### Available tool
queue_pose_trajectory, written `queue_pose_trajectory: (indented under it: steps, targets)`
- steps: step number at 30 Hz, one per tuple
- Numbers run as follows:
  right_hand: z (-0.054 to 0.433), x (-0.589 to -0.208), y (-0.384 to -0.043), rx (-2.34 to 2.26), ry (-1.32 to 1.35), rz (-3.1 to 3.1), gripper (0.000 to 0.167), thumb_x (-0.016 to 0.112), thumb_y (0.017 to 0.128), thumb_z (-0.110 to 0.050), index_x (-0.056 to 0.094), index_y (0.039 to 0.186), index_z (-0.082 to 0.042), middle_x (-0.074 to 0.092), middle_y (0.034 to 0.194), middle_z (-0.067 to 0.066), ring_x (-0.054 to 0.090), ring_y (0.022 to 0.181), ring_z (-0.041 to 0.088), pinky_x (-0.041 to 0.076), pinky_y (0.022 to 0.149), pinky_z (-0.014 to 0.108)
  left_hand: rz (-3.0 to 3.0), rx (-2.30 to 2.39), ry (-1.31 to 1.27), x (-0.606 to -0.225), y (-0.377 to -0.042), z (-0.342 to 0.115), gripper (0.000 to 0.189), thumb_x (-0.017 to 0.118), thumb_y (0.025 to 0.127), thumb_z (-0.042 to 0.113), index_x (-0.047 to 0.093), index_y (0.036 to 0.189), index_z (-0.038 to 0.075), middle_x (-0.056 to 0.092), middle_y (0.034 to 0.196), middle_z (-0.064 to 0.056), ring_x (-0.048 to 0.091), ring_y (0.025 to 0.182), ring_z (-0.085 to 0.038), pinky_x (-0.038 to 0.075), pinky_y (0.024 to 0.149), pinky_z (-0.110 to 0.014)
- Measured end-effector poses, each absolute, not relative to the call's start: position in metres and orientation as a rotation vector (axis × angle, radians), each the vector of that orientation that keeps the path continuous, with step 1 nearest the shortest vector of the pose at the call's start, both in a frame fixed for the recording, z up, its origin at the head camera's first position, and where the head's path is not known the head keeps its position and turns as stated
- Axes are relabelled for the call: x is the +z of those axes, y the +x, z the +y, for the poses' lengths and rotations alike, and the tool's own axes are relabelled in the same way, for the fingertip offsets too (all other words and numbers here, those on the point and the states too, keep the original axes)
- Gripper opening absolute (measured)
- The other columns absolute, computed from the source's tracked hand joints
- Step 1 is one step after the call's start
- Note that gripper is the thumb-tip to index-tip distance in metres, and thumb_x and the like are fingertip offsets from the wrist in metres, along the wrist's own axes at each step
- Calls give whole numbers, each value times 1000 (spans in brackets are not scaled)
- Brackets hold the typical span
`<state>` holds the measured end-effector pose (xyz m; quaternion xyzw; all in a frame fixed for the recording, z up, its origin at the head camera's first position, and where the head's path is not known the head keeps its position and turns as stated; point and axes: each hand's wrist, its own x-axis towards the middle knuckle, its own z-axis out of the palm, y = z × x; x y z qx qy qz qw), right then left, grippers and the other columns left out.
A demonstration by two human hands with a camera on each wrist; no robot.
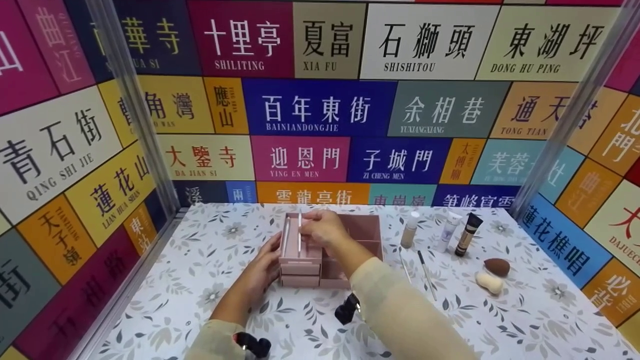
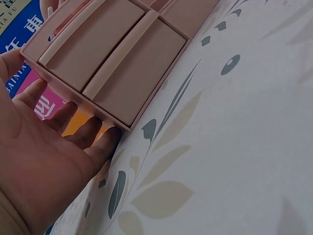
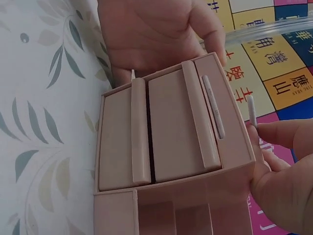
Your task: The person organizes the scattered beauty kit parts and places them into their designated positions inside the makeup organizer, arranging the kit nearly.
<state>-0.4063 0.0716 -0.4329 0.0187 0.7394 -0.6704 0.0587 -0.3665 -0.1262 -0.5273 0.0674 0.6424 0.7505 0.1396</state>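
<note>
A pink organizer box with two front drawers and open compartments stands on the table. My right hand is over its top and pinches a slim white stick between thumb and fingers; what kind of stick it is I cannot tell. A second white stick lies on the box's top near the left edge, and shows in the right wrist view as a short pale rod. Along the box's left side, my left hand rests its spread fingers against the wall, thumb near the upper edge.
Right of the box stand a beige-filled bottle, a white tube and a black-capped tube. Two thin brushes lie nearer. A brown sponge and a cream sponge are farther right. Sign-covered walls enclose the table.
</note>
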Motion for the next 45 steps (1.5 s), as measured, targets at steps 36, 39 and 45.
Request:
queue_pose_trajectory:
  steps: [36,39,45]
  targets:
    - [151,-442,-365,-2333,7,1952,44,72,96,4,63,139,5,72,107,13,73,85,21,66,77,30,1824,2204,267,-526,-367,-125,65,54,109,35,29,169,37,20,180,1,36,161,-28,32,133,-49]
    - [166,-446,-361,-2326,14,1989,41,72,97,2,64,137,3,71,107,11,73,86,22,65,76,29,1811,2218,264,-526,-366,-125,66,55,109,33,30,169,35,21,180,1,38,160,-27,33,132,-49]
    - [194,-452,-354,-2317,49,2041,41,73,98,-3,64,138,3,72,105,10,72,87,20,65,78,28,1831,2213,246,-526,-366,-124,67,55,109,34,29,170,35,21,180,-1,36,161,-29,32,133,-51]
